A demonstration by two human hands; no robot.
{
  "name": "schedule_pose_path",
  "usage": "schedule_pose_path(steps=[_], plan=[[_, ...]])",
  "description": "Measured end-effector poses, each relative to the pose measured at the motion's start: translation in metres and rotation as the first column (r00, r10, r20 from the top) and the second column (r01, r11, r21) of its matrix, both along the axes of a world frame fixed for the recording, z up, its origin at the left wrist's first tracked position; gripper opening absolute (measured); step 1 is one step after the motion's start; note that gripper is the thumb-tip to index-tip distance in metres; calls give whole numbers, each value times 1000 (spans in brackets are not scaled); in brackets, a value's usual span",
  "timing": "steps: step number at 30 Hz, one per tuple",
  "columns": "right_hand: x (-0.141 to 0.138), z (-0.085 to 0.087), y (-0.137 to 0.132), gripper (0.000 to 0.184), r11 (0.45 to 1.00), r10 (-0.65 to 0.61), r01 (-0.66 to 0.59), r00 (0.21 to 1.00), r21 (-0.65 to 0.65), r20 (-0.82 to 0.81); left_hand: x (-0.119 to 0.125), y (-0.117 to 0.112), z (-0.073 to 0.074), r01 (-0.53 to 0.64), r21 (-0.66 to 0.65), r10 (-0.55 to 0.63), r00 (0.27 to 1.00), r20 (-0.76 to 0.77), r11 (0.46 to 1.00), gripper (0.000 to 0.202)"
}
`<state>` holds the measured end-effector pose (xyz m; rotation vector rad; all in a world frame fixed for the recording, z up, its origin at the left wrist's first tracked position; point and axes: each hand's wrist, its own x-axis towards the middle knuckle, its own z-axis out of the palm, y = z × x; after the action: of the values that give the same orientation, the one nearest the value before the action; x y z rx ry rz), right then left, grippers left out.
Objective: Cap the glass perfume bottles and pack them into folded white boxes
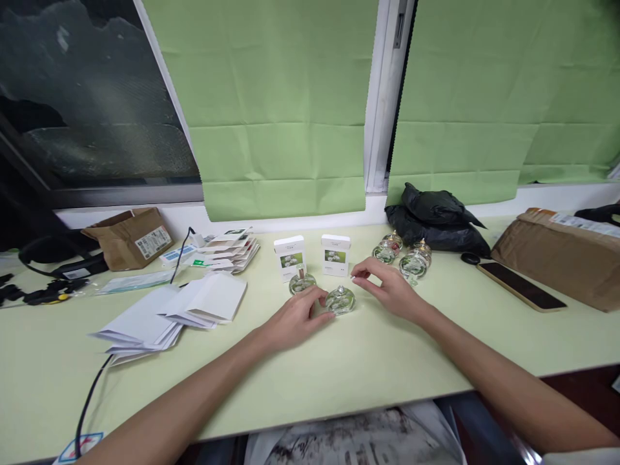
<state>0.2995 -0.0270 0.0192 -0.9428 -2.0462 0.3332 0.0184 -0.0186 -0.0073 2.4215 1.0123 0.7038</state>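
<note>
A round, clear glass bottle (pixel 340 301) sits on the table in front of me, its neck without a tall cap. My left hand (pixel 298 318) curls against the bottle's left side, thumb and forefinger touching it. Just right of and above that bottle, my right hand (pixel 390 287) is pinched closed on something small and pale at its fingertips, too small to make out. Behind my left fingers stands a second glass bottle (pixel 301 281) with a taller top. Two white boxes with green pictures, a left box (pixel 290 257) and a right box (pixel 335 256), stand upright behind.
Several round glass bottles (pixel 413 263) stand right of my right hand, before black plastic bags (pixel 436 223). A phone (pixel 520 286) and brown parcel (pixel 557 252) lie farther right. At left are folded white cartons (pixel 213 298), a stack of flat boxes (pixel 232 250) and a cardboard box (pixel 128 239).
</note>
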Motion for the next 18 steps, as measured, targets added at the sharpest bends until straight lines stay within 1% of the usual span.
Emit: schedule_pose_path(steps=[2,4,7,9,11,13,16,18], plan=[[-12,-3,-2,22,998,30,-36,991,-45,-129,1,0,-1,2,-12,-2,1000,19,1000,26],[-17,-8,-1,23,989,38,-73,966,-127,-257,1,1,-1,12,-3,-12,999,44,1000,27],[-19,-16,3,27,943,42,-188,885,-273,-463,1,1,-1,11,11,-11,998,62,1000,27],[-19,-19,6,29,904,13,-252,824,-346,-566,1,0,0,4,9,-4,998,57,1000,28],[-17,-21,8,30,868,-36,-286,779,-405,-626,2,0,0,0,2,0,999,50,1000,29],[-16,-23,8,31,832,-79,-313,751,-458,-655,2,0,0,-5,-4,5,999,44,1000,30],[-15,-25,9,31,777,-111,-358,731,-517,-674,3,0,-1,-20,-10,20,999,32,1000,32],[-15,-25,9,32,752,-126,-378,723,-540,-680,3,-1,-1,-23,-12,24,999,28,1000,32]])
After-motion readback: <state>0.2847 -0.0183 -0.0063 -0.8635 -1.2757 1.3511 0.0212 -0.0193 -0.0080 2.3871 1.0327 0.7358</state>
